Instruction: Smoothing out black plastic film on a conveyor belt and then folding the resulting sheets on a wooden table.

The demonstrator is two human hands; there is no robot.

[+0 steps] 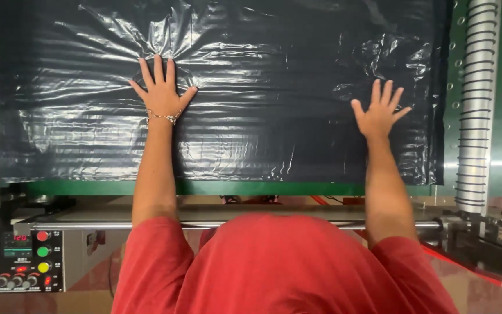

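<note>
A wide sheet of shiny black plastic film (pixel 251 134) lies wrinkled across a green machine table (pixel 233 188). My left hand (pixel 161 93) rests flat on the film at the upper left, fingers spread, a thin bracelet at the wrist. My right hand (pixel 379 113) presses flat on the film near its right edge, fingers also spread. Neither hand grips anything. Both arms reach forward from red sleeves (pixel 274 267).
A control panel (pixel 30 267) with red, green and yellow buttons and several knobs sits at the lower left. A metal bar (pixel 233 224) runs across in front of me. A ribbed silver roller (pixel 476 104) stands upright at the right.
</note>
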